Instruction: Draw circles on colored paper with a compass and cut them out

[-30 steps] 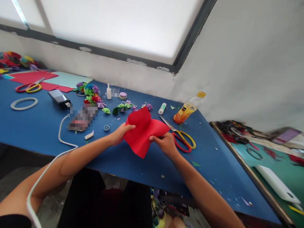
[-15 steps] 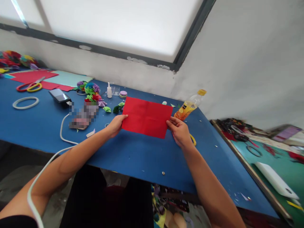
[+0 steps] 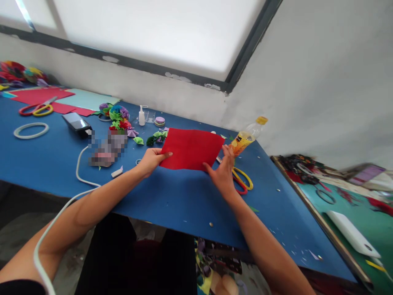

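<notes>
A plain red sheet of paper [image 3: 192, 149] is held up over the blue table, slightly bowed. My left hand [image 3: 151, 162] pinches its left edge, thumb on the front face. My right hand [image 3: 223, 170] spans the right edge, with the thumb at the lower right corner and the other fingers spread by the upper right one. Scissors with red and yellow handles [image 3: 245, 178] lie on the table just right of that hand, their blades partly hidden. Behind it, a bottle of orange drink [image 3: 244, 139] leans to the right.
On the blue table [image 3: 172, 205] are a second pair of scissors [image 3: 43, 110], a white ring [image 3: 30, 130], a black device [image 3: 76, 124], paper flowers [image 3: 118, 114] and a small white bottle [image 3: 141, 116]. A white cable [image 3: 80, 164] crosses my left arm. A green table [image 3: 319, 196] adjoins at right.
My right hand has shifted down and left along the paper's right edge, its fingers more spread. The paper has tilted and bowed, and the scissors beside my right hand show more.
</notes>
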`<state>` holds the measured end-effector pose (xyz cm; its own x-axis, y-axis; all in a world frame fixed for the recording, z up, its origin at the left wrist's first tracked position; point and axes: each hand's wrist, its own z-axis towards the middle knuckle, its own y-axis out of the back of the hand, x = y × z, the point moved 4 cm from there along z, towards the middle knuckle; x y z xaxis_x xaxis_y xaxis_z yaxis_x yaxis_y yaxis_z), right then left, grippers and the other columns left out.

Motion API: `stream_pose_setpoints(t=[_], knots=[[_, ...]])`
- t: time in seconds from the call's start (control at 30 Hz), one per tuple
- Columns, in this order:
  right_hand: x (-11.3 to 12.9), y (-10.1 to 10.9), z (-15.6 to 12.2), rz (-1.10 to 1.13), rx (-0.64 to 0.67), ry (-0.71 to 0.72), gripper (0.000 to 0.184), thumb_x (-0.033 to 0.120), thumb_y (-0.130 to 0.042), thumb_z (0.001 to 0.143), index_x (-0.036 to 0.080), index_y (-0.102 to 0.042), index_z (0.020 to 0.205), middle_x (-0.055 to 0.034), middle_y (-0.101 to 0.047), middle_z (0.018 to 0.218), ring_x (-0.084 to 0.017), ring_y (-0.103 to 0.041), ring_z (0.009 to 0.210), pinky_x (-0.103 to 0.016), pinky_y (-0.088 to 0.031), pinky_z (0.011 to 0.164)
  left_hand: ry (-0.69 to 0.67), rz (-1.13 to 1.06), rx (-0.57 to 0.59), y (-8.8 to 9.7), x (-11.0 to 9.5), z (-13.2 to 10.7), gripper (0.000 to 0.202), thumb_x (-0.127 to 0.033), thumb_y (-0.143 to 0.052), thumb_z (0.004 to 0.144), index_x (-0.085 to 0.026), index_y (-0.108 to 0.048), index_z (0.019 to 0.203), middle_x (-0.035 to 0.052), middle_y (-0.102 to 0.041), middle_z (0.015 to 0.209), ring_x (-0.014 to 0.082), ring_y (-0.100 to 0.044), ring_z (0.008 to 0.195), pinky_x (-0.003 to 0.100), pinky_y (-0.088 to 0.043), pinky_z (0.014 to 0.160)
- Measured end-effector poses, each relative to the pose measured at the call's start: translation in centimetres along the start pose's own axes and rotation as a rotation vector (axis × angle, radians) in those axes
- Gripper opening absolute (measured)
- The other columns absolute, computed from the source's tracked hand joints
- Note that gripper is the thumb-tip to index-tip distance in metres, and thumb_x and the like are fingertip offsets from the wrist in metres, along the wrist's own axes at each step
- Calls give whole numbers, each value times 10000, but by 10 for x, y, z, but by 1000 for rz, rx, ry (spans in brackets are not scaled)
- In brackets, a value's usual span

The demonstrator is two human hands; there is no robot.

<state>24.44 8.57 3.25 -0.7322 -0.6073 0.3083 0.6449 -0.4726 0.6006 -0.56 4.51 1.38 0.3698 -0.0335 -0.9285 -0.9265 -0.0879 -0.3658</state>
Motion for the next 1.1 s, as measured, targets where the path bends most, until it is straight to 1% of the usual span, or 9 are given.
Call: stream_pose_setpoints(t=[0.1, 0.17, 0.33, 0.47, 0.6, 0.7, 0.83, 0.97, 1.1], knots=[[19, 1, -6, -148, -24, 127, 837, 416, -567, 878, 176, -75, 1512, -231, -247, 1517, -351, -193, 1436, -602, -246, 1107, -7, 2, -14, 0, -1, -1, 455, -479, -872, 453, -138, -733, 720, 51, -719, 667, 182, -656, 632, 300, -523, 633], [31, 4, -8, -234, -15, 181, 849, 400, -579, 879, 167, -79, 1523, -233, -213, 1546, -364, -149, 1450, -607, -236, 1105, -3, -8, -23, 0, -1, -1, 469, -494, -861, 469, -133, -726, 737, 59, -720, 683, 181, -659, 640, 296, -526, 634], [57, -3, -13, -270, 241, 501, 450, 361, -602, 885, 202, -555, 1303, -125, -589, 1331, -294, -499, 1277, -548, -248, 1130, -9, 50, -105, 4, 0, 2, 414, -459, -830, 533, -122, -676, 718, 14, -653, 586, 98, -540, 465, 205, -423, 433], [62, -9, -17, -238, 314, 628, 240, 213, -518, 935, 176, -691, 1097, -81, -711, 1135, -202, -668, 1041, -389, -452, 1013, 3, 79, -125, 5, -1, 3, 332, -400, -775, 633, -120, -656, 766, 2, -631, 591, 85, -513, 447, 178, -370, 377], [54, -9, -16, -209, 323, 543, 286, 112, -465, 930, 164, -710, 1069, -103, -737, 1050, -200, -702, 955, -315, -539, 847, 7, 105, -96, 4, -4, 1, 302, -371, -710, 720, -119, -646, 874, 34, -666, 699, 102, -572, 511, 186, -429, 423], [49, -11, -16, -128, 374, 404, 251, 179, -495, 930, 202, -730, 1013, -95, -754, 976, -218, -718, 882, -309, -545, 777, -54, 143, 31, -3, -3, -2, 468, -357, -735, 705, -145, -594, 1097, 110, -692, 1032, 145, -656, 672, 222, -501, 522], [49, -15, -18, -78, 438, 245, 225, 277, -514, 931, 267, -731, 987, -51, -760, 961, -213, -719, 858, -287, -526, 723, -114, 221, 191, -12, 10, -4, 767, -282, -835, 590, -201, -490, 1270, 172, -483, 1412, 172, -675, 816, 264, -530, 646], [60, -16, -20, -55, 445, 200, 248, 320, -500, 938, 251, -738, 937, -58, -763, 921, -205, -715, 812, -274, -498, 682, -8, 241, 172, -14, 26, -3, 638, -295, -786, 672, -158, -512, 1232, 191, -605, 1257, 168, -677, 759, 264, -515, 612], [70, -13, -21, -75, 413, 218, 284, 341, -493, 939, 229, -741, 860, -77, -762, 872, -211, -707, 766, -286, -487, 648, 72, 138, 185, -19, 26, -5, 373, -322, -709, 747, -142, -612, 1059, 122, -717, 991, 176, -693, 725, 266, -524, 627]])
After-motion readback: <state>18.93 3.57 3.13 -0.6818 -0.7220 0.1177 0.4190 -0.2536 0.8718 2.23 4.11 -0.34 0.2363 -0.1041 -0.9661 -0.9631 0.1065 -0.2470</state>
